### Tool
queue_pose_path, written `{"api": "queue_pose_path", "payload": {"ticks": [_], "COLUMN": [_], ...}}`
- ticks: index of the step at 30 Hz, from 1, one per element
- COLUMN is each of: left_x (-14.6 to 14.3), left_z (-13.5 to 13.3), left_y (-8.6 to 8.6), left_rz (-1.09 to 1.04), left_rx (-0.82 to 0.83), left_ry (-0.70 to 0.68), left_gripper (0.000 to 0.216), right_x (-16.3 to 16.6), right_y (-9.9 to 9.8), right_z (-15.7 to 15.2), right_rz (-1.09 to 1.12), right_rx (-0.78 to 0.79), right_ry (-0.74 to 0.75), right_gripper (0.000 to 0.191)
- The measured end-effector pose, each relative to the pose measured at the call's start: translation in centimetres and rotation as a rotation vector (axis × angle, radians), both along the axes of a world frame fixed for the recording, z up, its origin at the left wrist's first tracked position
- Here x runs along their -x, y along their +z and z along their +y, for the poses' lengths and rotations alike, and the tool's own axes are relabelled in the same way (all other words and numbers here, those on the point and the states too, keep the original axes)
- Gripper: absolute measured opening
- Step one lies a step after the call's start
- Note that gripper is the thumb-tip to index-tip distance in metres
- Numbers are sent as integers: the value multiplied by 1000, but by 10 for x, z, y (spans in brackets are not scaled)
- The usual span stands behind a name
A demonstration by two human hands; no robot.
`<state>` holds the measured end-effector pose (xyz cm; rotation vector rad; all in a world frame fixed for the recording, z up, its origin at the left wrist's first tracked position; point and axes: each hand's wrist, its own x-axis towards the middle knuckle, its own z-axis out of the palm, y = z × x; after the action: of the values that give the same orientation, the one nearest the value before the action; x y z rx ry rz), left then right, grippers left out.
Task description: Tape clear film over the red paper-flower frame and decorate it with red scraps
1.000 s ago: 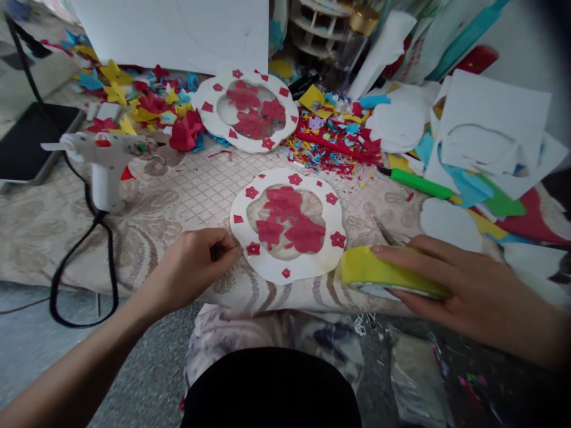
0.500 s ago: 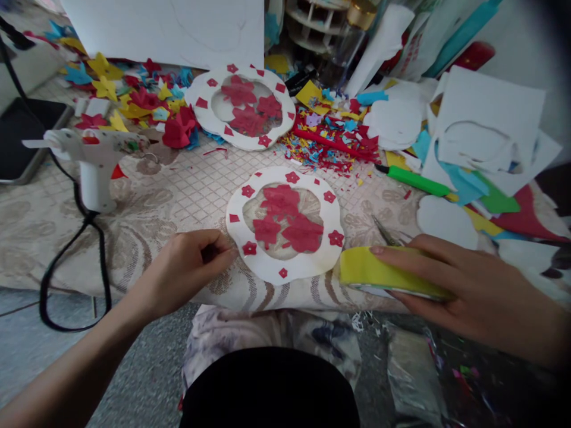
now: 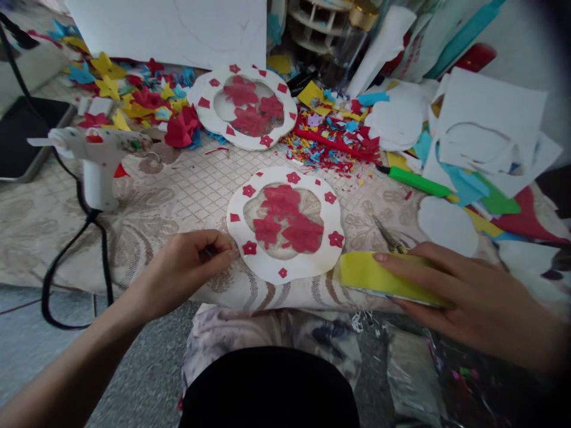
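A white scalloped paper ring [image 3: 285, 270] with small red flowers and a see-through middle holding red paper shapes lies on the patterned cloth in front of me. My left hand [image 3: 185, 270] is curled at its left edge, fingertips pinched together against the rim. My right hand [image 3: 450, 291] grips a yellow tape roll [image 3: 375, 273] just right of the ring, fingers wrapped over its top. A second, similar ring [image 3: 243, 104] lies farther back.
A white glue gun [image 3: 96, 160] stands at the left with its black cord [image 3: 75, 249] trailing off the edge. Small scissors [image 3: 388, 235], a green marker [image 3: 417, 181], paper scraps [image 3: 334, 142], coloured flowers [image 3: 134, 101] and white cut sheets [image 3: 486, 131] crowd the back and right.
The yellow tape roll has tipped lower and flatter under my right hand. My left hand stays pinched at the ring's edge; the view shifted slightly.
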<state>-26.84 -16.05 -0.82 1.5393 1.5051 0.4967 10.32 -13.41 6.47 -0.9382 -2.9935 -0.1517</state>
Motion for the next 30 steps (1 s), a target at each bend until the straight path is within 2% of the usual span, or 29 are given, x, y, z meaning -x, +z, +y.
{"api": "queue_pose_path", "payload": {"ticks": [7,13,17,23,30], "left_x": [0,-2,-3,-5,-4], "left_z": [-3,-6,-8,-9,-2], "left_y": [2,3,5,8,1], "left_rz": [-2,-15,-36,-53,72], "left_rx": [-6,-23,-87,-133,-136], "left_ry": [7,11,17,2,-5], "left_gripper": [24,22,18,19,22], "right_x": [-11,-33,-38,-30,-14], "right_y": [-12,-25,-31,-27,-17], "right_z": [-11,-28,-35,-29,-13], "right_rz": [45,70,105,106,20], "right_rx": [-6,-100,-126,-84,-35], "right_ry": [-9,-14,-54,-26,-60], "right_gripper": [38,61,65,62,43]}}
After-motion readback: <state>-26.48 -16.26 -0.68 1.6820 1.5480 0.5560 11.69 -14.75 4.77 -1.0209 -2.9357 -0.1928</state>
